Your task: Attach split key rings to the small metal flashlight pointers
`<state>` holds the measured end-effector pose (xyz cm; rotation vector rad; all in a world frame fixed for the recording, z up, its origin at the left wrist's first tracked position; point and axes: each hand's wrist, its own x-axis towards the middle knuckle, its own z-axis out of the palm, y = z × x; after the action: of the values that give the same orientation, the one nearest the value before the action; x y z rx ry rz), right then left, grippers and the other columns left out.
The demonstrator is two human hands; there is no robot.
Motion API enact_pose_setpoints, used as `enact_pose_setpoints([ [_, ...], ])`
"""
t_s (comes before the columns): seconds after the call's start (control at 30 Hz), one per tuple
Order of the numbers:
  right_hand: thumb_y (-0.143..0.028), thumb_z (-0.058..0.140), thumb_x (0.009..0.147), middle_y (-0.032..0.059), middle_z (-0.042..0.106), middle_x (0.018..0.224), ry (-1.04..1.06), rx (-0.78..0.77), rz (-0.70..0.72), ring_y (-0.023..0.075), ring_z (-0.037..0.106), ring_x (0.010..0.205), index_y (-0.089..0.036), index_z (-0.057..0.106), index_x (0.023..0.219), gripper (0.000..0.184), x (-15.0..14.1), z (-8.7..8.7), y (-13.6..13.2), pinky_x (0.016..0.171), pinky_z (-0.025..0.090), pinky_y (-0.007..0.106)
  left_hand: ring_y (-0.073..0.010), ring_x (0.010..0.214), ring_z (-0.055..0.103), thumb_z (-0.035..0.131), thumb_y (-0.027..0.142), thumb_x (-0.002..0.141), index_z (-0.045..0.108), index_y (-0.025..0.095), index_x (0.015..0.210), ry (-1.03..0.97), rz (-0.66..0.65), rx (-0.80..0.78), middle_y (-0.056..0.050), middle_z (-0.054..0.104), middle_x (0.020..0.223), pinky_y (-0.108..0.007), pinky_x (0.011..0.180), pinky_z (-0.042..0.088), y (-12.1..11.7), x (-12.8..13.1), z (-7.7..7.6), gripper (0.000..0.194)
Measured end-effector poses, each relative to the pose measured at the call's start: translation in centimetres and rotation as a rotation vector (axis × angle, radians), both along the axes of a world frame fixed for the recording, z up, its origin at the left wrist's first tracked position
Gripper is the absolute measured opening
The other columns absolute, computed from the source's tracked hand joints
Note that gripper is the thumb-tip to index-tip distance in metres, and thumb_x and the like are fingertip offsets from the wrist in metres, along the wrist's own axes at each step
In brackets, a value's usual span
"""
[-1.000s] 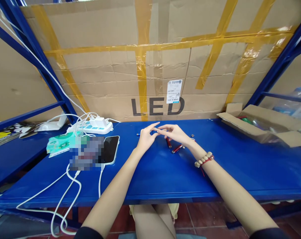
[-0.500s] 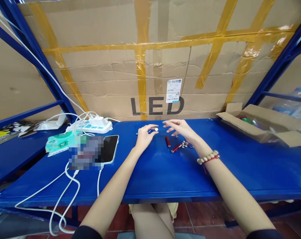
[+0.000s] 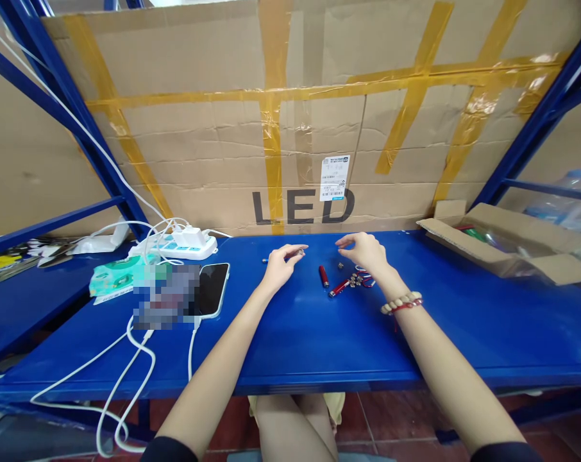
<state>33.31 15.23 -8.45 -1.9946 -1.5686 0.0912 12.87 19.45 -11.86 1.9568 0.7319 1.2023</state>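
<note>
My left hand (image 3: 281,266) is raised over the blue table (image 3: 295,333), thumb and forefinger pinching a small shiny button cell (image 3: 302,252), now seen nearly edge-on. To its right, my right hand (image 3: 367,251) hovers with fingers curved and apart, nothing visible in them. Below the right hand lies a little heap of button cells (image 3: 355,280), with a single one (image 3: 340,265) apart from it. Two red metal tubes lie close by, one red tube (image 3: 324,276) nearly upright in view and another red tube (image 3: 339,287) slanted against the heap. Red-and-silver rings or cords (image 3: 367,280) are partly hidden by my right hand.
A phone (image 3: 213,290), a green packet (image 3: 120,276), white cables and a power strip (image 3: 194,244) occupy the left. An open carton (image 3: 487,247) stands at the right. Behind, a large taped LED box (image 3: 199,147) walls off the table. A small metal piece lies behind my left hand.
My right hand has drawn back to the right, its fingers curling more. The button cell in my left hand has turned from face-on to nearly edge-on.
</note>
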Motion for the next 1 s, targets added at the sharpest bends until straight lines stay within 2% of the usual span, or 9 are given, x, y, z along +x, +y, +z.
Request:
enact_pose_setpoints([
  [0.13,-0.017,0.062,0.067,-0.0048,0.065,0.087,0.019,-0.065,-0.06,0.0194,0.058,0.091,-0.029,0.068,0.086,0.023,1.5,0.4,-0.3,0.068,0.041,0.03,-0.0122,0.086,0.059,0.052,0.01,0.077,0.063,0.011,0.097,0.03,-0.065,-0.087,-0.006,0.063,0.09,-0.025,0.084,0.045,0.1,0.2,-0.7,0.023],
  [0.23,-0.017,0.063,0.067,-0.0038,0.064,0.088,0.023,-0.109,-0.127,0.0178,0.06,0.079,-0.028,0.069,0.087,0.023,2.4,0.9,-0.7,0.065,0.04,0.03,-0.0123,0.087,0.059,0.051,0.012,0.078,0.061,0.011,0.096,0.032,-0.087,-0.119,-0.007,0.063,0.092,-0.025,0.083,0.045,0.4,0.4,-1.2,0.02],
  [0.33,-0.02,0.066,0.065,-0.0017,0.065,0.087,0.024,-0.222,-0.151,0.0147,0.059,0.068,-0.025,0.07,0.083,0.02,2.9,1.0,-1.0,0.064,0.041,0.028,-0.0119,0.087,0.059,0.046,0.013,0.081,0.055,0.011,0.094,0.012,-0.085,-0.124,-0.007,0.062,0.09,-0.025,0.083,0.045,0.6,0.5,-1.7,0.015],
  [0.43,-0.03,0.069,0.063,-0.0007,0.065,0.083,0.048,-0.313,-0.076,0.0136,0.059,0.066,-0.025,0.07,0.083,0.02,2.9,0.7,-0.9,0.062,0.041,0.026,-0.0115,0.086,0.059,0.042,0.015,0.084,0.047,0.013,0.094,0.007,-0.07,-0.144,-0.006,0.062,0.087,-0.025,0.082,0.044,0.7,0.7,-2.0,0.011],
  [0.53,-0.036,0.07,0.061,-0.0001,0.065,0.076,0.073,-0.326,0.038,0.0139,0.059,0.068,-0.025,0.07,0.082,0.023,2.4,0.1,-0.4,0.059,0.042,0.023,-0.0114,0.084,0.059,0.042,0.017,0.085,0.043,0.014,0.096,0.001,-0.06,-0.148,-0.006,0.062,0.089,-0.025,0.078,0.044,0.6,0.7,-2.0,0.011],
  [0.7,-0.027,0.068,0.065,0.0015,0.064,0.07,0.028,-0.35,0.102,0.0125,0.058,0.062,-0.02,0.07,0.076,0.013,1.3,-0.6,-0.1,0.055,0.041,0.022,-0.0134,0.09,0.059,0.049,0.018,0.081,0.05,0.012,0.091,-0.072,-0.054,-0.107,-0.007,0.063,0.09,-0.025,0.083,0.043,0.0,0.7,-0.9,0.012],
  [0.87,-0.031,0.068,0.067,-0.0008,0.064,0.073,-0.038,-0.254,0.119,0.0139,0.058,0.07,-0.023,0.07,0.074,0.011,1.1,-1.3,0.3,0.057,0.04,0.024,-0.0142,0.087,0.059,0.057,0.021,0.075,0.059,0.011,0.084,-0.099,-0.03,-0.038,-0.006,0.063,0.09,-0.025,0.084,0.043,-0.5,0.7,-0.1,0.013],
  [0.93,-0.034,0.066,0.069,0.0006,0.063,0.073,0.04,-0.147,0.214,0.0145,0.058,0.069,-0.021,0.069,0.076,0.016,0.8,-1.5,0.6,0.057,0.042,0.025,-0.0143,0.085,0.058,0.058,0.022,0.075,0.062,0.012,0.084,-0.101,-0.01,-0.019,-0.005,0.062,0.089,-0.024,0.082,0.044,-0.7,0.7,0.0,0.015],
  [1.0,-0.038,0.063,0.071,0.0031,0.063,0.075,0.243,-0.016,0.379,0.0142,0.057,0.066,-0.017,0.069,0.08,0.024,0.2,-1.3,0.7,0.054,0.045,0.024,-0.0143,0.085,0.057,0.057,0.024,0.075,0.063,0.012,0.086,-0.096,0.008,-0.007,-0.006,0.061,0.09,-0.024,0.08,0.043,-0.8,0.6,0.2,0.017],
])
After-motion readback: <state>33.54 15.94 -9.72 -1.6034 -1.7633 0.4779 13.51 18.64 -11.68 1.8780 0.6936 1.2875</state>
